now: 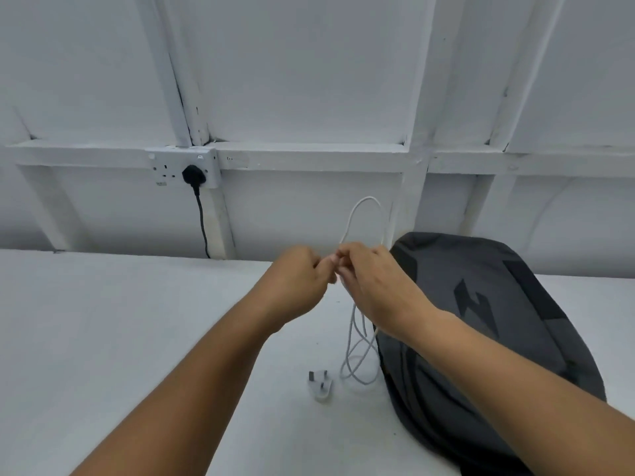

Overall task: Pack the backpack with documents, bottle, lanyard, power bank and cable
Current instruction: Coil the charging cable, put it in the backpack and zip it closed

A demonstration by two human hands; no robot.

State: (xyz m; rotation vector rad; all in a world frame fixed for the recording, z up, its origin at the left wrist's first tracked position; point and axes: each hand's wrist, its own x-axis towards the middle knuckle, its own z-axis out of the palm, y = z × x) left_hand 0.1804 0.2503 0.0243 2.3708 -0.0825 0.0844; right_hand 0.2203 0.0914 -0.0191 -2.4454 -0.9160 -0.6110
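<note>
A thin white cable (pixel 357 341) is held up above the table, one loop rising over my hands and several strands hanging down to the surface. My left hand (pixel 299 273) and my right hand (pixel 371 280) meet at the middle of the view, both pinching the cable where the strands gather. A dark grey backpack (pixel 481 321) with a black lightning mark lies flat on the table to the right, partly under my right forearm. Documents, bottle, lanyard and power bank are not in view.
A white three-pin plug adapter (pixel 321 386) lies on the white table (pixel 120 321) just left of the hanging strands. On the white panelled wall behind, a double socket (pixel 182 168) holds a black plug whose cord drops behind the table.
</note>
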